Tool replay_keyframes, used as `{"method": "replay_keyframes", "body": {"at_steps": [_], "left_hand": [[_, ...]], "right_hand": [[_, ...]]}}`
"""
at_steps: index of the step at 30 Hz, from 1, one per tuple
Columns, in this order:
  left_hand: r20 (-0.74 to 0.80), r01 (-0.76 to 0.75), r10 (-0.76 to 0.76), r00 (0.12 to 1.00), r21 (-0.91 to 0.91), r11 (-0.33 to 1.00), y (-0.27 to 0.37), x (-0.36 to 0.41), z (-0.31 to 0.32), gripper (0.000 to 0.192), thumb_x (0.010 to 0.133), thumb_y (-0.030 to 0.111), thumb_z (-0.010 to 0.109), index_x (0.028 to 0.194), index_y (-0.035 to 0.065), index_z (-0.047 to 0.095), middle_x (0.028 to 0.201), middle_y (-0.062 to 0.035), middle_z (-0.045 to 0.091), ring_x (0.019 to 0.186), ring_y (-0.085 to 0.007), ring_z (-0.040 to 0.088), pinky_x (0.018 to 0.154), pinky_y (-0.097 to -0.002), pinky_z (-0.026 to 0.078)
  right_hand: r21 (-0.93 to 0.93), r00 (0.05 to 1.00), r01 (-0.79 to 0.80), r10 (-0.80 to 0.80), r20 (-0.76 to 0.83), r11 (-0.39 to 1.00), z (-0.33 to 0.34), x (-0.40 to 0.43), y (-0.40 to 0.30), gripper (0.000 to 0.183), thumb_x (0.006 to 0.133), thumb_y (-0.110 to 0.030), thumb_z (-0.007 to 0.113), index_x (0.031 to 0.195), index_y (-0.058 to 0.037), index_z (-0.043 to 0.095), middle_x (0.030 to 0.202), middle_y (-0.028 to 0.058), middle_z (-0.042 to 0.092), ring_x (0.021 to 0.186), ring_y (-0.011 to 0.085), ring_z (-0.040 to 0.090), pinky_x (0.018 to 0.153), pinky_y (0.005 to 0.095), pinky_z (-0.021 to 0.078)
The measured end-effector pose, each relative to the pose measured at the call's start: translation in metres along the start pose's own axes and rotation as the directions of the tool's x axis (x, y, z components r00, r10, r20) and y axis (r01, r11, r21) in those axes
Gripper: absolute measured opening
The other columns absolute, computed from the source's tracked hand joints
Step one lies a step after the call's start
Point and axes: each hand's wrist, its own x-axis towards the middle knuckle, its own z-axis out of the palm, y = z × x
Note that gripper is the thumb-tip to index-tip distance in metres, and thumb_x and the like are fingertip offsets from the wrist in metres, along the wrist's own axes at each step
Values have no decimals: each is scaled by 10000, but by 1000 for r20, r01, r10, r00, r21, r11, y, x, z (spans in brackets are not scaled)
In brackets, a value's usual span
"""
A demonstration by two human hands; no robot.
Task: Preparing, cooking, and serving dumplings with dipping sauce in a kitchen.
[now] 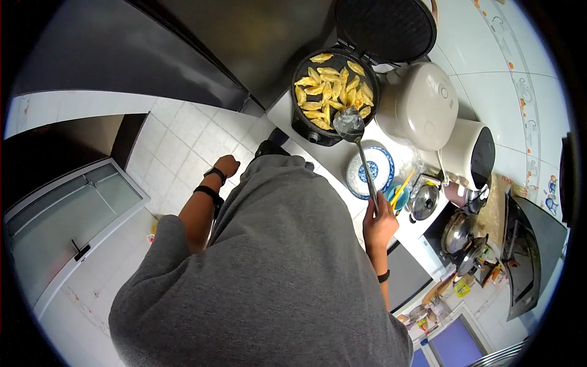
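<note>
My right hand [381, 225] grips the handle of a metal wok spatula [365, 165]. Its smeared blade [348, 122] rests over the near rim of a round black electric griddle [304, 130], close to the food. Many golden, pan-fried dumplings [327, 91] lie spread and partly overlapping in the griddle. The griddle's ridged black lid [385, 32] stands raised on its hinge. Beneath the spatula handle sits a blue-and-white patterned plate [353, 176]. My left hand [227, 166] hangs beside my body above the tiled floor, fingers curled, with nothing visible in it.
A beige rice cooker [424, 108] stands right of the griddle, with a white appliance [461, 147] behind. Yellow chopsticks [404, 187] lean in a turquoise bowl [401, 199] beside a glass-lidded pot [424, 202]. A stove with metal lids [458, 231] lies farther along; a dark glossy panel [275, 41] borders the counter.
</note>
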Motion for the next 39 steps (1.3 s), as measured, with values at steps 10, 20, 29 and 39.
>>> {"method": "replay_keyframes", "body": {"at_steps": [10,20,29,39], "left_hand": [[-128,-61,69,989,70,996,-9,31,8,109,814,111,623,872,25,660,868,-199,661,894,-374,644,748,-471,548],[-85,-27,34,996,85,996,-7,28,-3,102,824,113,617,850,24,659,867,-198,666,869,-368,648,722,-470,547],[-120,-109,127,985,147,983,-11,13,-16,96,794,132,667,810,38,659,806,-169,673,804,-344,666,686,-464,547],[-136,-86,111,984,175,981,-13,19,-4,140,786,132,673,897,47,669,880,-164,672,915,-352,644,741,-455,549]], "right_hand": [[115,998,-59,58,15,992,17,17,-6,264,865,-163,663,1090,-25,673,860,178,681,726,344,666,630,403,523],[188,996,-23,39,-84,982,41,78,-22,269,875,-180,650,1087,-18,682,898,195,683,760,366,666,664,412,528],[80,998,8,-3,-61,997,45,97,-31,266,851,-185,659,1086,-68,697,827,148,675,659,334,660,570,411,522],[73,998,-6,11,-67,997,38,101,-40,265,858,-196,644,1072,-49,695,871,170,688,720,352,669,618,413,531]]}}
